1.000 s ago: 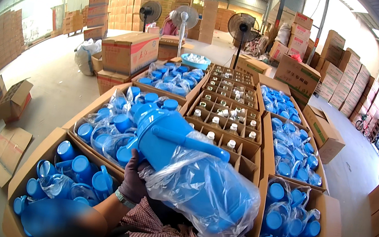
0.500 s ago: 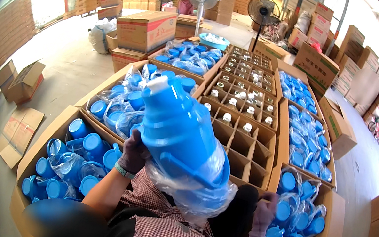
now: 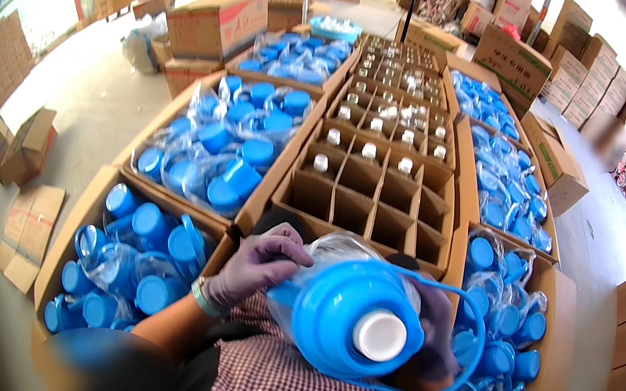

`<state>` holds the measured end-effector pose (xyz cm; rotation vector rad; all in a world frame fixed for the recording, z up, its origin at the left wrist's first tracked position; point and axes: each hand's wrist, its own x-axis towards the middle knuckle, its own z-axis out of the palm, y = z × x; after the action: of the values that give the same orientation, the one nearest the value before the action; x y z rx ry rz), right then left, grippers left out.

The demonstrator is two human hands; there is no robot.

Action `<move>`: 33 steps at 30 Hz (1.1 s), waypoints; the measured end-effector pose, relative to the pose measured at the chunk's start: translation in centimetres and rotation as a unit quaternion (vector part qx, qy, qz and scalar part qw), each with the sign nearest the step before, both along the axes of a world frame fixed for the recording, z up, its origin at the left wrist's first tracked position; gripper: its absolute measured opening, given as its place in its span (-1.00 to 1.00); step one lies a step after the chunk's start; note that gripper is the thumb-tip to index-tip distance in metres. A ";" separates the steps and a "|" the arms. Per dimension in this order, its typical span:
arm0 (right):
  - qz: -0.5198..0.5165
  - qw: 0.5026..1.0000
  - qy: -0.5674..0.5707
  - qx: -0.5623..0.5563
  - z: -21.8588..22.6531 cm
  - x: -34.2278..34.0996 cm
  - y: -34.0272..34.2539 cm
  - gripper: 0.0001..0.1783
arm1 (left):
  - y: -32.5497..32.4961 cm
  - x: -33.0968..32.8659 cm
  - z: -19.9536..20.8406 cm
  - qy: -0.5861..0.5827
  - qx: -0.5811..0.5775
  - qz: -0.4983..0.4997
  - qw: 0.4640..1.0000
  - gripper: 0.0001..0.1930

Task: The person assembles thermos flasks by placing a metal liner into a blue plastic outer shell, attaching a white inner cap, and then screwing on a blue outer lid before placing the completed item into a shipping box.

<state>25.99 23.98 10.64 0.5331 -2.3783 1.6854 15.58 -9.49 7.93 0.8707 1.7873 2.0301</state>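
Observation:
A blue thermos flask (image 3: 344, 313) is tilted with its white stopper (image 3: 379, 335) facing me, close to my checked apron. Its blue loop handle (image 3: 481, 326) swings out to the right. Clear plastic bag film (image 3: 342, 246) covers the flask's far end. My left hand (image 3: 258, 262), in a thin purple-grey glove, has its fingers bent and closed at the edge of that film, left of the flask. Gloved too, my right hand (image 3: 434, 335) grips the flask's right side from behind the handle; some of its fingers are hidden.
Ahead stands a divided carton (image 3: 371, 241) with white-capped bottles in some cells. Boxes of blue flask parts in plastic flank it: left box (image 3: 97, 204), right box (image 3: 552, 353). Farther off are a light-blue basin (image 3: 336, 27), standing fans and stacked cartons (image 3: 217, 23).
The flask has swung down and right, from upright-leaning to stopper toward me, its handle now out to the right. My right hand has come from the right box onto the flask. The view has tilted down.

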 end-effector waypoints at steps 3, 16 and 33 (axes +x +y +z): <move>-0.051 0.977 0.090 0.185 4.1 5.0 1.8 0.24 | 3.1 -2.1 -1.2 0.018 -0.053 -0.036 0.998 0.02; -0.330 0.928 -0.123 -0.122 -2.4 20.6 2.6 -0.10 | 24.4 4.8 3.6 0.194 -0.196 -0.258 0.926 -0.69; -0.665 0.632 0.146 0.371 0.3 15.6 30.6 -0.20 | 30.6 4.2 4.3 0.535 -0.055 -0.293 0.790 -0.48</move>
<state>41.57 54.55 10.95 -0.7369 -2.0012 -0.0580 19.76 21.15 12.22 2.4733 1.6297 0.9951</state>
